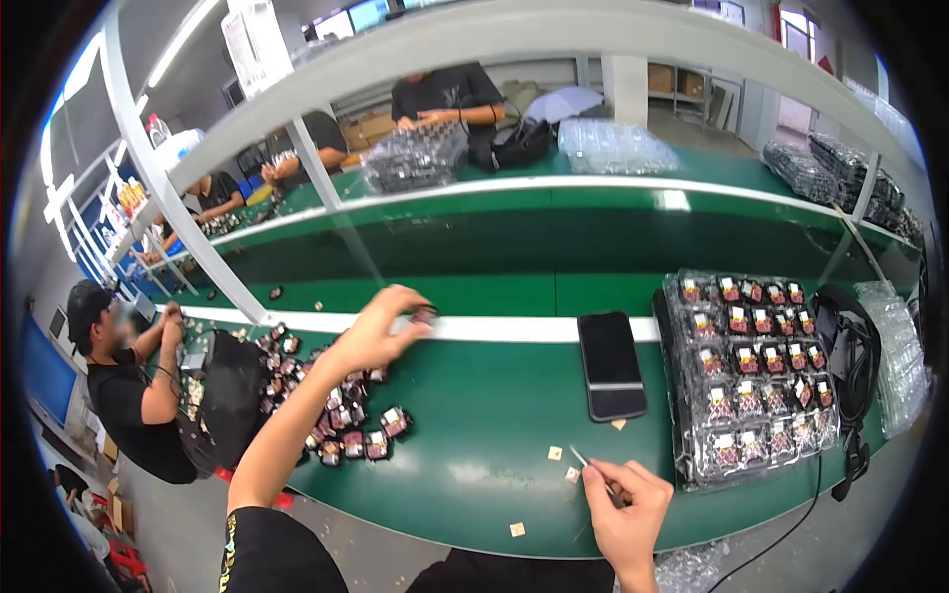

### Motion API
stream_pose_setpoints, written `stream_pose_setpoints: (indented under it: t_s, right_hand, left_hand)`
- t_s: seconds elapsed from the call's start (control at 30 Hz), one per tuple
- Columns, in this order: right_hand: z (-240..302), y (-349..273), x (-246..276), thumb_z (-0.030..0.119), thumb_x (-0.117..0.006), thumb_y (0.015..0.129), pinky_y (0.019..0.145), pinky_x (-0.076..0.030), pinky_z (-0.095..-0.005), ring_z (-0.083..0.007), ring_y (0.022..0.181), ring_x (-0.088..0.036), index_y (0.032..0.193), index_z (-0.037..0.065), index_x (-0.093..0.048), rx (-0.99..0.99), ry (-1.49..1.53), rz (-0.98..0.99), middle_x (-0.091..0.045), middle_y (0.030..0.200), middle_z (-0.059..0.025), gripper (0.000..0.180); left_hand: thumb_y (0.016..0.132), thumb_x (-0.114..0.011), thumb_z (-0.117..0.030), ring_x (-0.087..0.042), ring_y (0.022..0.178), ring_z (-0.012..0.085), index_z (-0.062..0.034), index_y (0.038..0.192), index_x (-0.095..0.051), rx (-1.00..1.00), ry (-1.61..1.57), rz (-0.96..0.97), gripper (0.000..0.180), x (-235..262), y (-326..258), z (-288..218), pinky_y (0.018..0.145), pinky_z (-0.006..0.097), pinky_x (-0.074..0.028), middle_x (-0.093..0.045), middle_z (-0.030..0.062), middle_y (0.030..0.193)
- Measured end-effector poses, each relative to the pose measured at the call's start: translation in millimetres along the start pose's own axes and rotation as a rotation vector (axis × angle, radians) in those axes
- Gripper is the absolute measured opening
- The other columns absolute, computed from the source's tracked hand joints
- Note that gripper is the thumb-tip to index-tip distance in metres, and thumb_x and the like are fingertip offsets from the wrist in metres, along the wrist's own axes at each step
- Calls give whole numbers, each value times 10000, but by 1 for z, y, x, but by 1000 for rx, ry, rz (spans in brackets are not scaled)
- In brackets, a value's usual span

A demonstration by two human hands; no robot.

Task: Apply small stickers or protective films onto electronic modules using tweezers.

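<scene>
My left hand [381, 329] reaches out over the green bench and pinches a small dark part [425, 314] at its fingertips, near the white strip. Below it lies a loose heap of small dark-and-pink parts [341, 415]. My right hand [625, 504] is near the front edge, closed on thin metal tweezers [583, 460] whose tip points up-left toward small tan squares [556, 453] on the bench.
A black phone [610, 364] lies flat mid-bench. To its right a clear blister tray [751, 381] holds several rows of the parts, with black cables [850, 366] and clear trays beside it. A person in black [129, 390] works at the left; others sit beyond the conveyor.
</scene>
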State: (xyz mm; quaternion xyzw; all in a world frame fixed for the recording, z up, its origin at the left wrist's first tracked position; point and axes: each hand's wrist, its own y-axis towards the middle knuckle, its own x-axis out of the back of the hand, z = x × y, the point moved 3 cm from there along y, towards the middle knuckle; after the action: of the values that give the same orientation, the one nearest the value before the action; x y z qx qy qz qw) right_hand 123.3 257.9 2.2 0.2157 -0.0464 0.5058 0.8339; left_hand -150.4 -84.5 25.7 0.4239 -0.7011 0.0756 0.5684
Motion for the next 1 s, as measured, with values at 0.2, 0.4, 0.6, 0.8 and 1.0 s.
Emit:
stream_pose_setpoints:
  t_s: [0.2,0.4,0.6,0.8,1.0]
  right_hand:
    - [-9,5,-2,-6,-857,905,521,-337,-271,-63,571,-482,1044,-45,-843,-49,-18,22,-586,659,-32,145]
    - [-9,7,-9,-12,-854,929,536,-362,-244,-45,599,-535,1054,-53,-844,-65,0,56,-675,716,-33,131]
    - [-12,1,-7,-47,-843,942,556,-338,-203,-10,645,-504,1065,-60,-845,-58,-17,91,-620,754,25,124]
    - [-10,0,-3,-90,-845,905,555,-349,-203,-26,634,-529,1044,-61,-844,-25,52,187,-669,767,-8,143]
    - [-10,4,-10,-91,-841,843,455,-320,-236,-25,495,-480,1000,-25,-847,80,-21,238,-671,708,-16,170]
  left_hand:
    - [959,-820,-205,-595,1292,331,-72,1540,-616,-264,-240,466,630,-59,-15,-165,1120,468,-455,-631,124,1392]
    - [840,-944,-266,-628,1228,358,-61,1553,-627,-201,-421,238,807,-72,-23,-162,1032,459,-534,-639,147,1409]
    - [818,-967,-288,-629,1178,318,-75,1346,-739,-171,-255,205,614,-82,-28,-167,997,440,-516,-651,88,1264]
    - [877,-909,-230,-632,1098,264,-101,1380,-754,-186,-348,281,542,-83,-33,-173,1024,428,-449,-684,51,1215]
    - [884,-889,-331,-631,935,235,-90,1356,-788,-196,-464,357,540,-86,-33,-171,929,391,-387,-721,29,1062]
